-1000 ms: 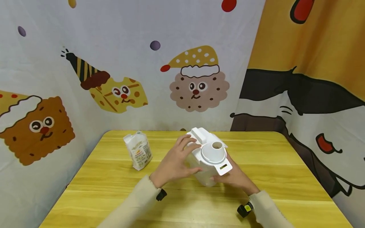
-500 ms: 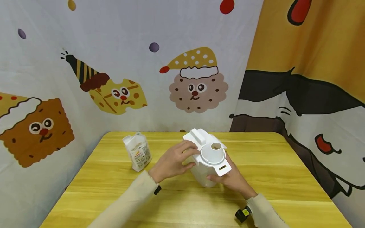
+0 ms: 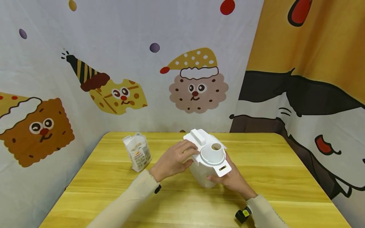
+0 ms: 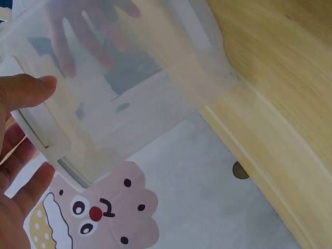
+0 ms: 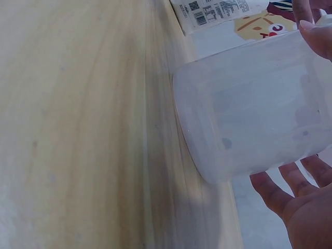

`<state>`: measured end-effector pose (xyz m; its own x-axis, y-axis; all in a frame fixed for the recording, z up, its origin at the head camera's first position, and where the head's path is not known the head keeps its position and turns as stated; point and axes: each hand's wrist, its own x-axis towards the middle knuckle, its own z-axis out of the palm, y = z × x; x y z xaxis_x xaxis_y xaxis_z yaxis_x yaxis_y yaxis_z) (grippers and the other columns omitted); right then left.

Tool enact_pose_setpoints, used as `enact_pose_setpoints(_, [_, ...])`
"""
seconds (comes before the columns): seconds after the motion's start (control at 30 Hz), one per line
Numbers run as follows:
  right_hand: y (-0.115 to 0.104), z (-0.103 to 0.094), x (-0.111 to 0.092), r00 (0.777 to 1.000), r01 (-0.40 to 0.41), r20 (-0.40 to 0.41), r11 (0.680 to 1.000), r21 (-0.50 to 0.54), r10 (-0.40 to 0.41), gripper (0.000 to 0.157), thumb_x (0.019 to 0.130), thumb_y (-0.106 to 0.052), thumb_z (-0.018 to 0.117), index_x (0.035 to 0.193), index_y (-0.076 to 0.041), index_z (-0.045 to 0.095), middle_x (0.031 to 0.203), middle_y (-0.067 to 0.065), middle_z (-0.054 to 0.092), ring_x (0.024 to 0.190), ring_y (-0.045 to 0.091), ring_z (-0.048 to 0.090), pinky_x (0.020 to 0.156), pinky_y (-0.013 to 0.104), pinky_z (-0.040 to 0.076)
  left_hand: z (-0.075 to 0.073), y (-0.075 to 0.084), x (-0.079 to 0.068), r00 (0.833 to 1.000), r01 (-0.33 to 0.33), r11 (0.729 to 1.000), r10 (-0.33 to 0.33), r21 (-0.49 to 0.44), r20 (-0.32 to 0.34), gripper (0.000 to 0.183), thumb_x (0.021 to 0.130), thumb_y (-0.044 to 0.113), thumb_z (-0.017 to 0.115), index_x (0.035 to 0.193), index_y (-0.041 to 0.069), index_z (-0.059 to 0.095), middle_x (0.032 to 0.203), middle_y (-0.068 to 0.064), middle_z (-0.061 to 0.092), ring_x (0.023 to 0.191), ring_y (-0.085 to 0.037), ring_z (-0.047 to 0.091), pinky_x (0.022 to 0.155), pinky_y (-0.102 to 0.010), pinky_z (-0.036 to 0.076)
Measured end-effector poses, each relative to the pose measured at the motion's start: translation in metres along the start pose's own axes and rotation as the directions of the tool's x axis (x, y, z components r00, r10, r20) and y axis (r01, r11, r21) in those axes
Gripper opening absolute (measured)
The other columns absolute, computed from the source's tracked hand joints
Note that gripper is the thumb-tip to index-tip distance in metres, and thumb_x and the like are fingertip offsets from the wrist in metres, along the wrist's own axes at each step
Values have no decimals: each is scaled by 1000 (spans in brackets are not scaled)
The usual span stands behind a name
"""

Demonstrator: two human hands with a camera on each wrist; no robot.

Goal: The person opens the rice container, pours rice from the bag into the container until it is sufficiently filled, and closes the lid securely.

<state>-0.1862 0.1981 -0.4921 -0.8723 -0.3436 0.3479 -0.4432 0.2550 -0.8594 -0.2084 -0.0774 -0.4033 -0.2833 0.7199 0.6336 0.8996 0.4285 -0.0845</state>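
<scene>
A translucent plastic storage container (image 3: 199,174) stands near the middle of the table, topped by a white lid (image 3: 210,139) with a raised round spout (image 3: 213,156) and a slotted tab (image 3: 223,169). My left hand (image 3: 172,158) pinches the lid's left edge. In the left wrist view, that thumb lies against the lid's side (image 4: 44,124) and the fingers are over its top. From the right, my right hand (image 3: 235,180) grips the container's wall, thumb in front. Through the wall, its fingers (image 4: 88,41) show spread in the left wrist view. The container (image 5: 249,109) looks empty.
A white printed paper bag (image 3: 138,153) stands upright at the left of the table (image 3: 182,205), apart from the container. Behind the table's far edge hangs a curtain (image 3: 128,31) with cartoon figures. Small black devices (image 3: 242,215) sit at the wrists.
My left hand has come from loosely spread fingers over the lid to pinching its left edge. My right hand keeps its grip, and the container has barely moved.
</scene>
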Motion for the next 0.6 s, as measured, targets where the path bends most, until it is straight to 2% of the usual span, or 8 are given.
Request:
enact_pose_setpoints(0.27, [1,0,0,1000,6,0,1000,3,-6,108,72,-16,95,156,-30,28,142,-1,55,126,8,56,105,26,48,-1,1,2,999,-48,990,48,133,5,33,79,1,78,108,14,71,111,2,69,105,-15,65,105,-29,53])
enact_pose_setpoints(0.43, [2,0,1,1000,5,5,1000,-3,-5,108,73,-17,95,157,-28,28,143,0,55,126,9,56,105,27,48,0,3,4,997,-75,979,77,192,-1,33,76,-1,76,106,14,72,107,1,71,99,-16,65,95,-27,56])
enact_pose_setpoints(0.6, [2,1,1,1000,16,4,1000,-15,-16,108,72,-18,95,157,-26,28,142,2,55,126,8,57,105,27,49,4,5,5,996,-68,980,77,187,-39,36,69,-4,72,101,13,70,103,1,70,92,-15,64,84,-25,56])
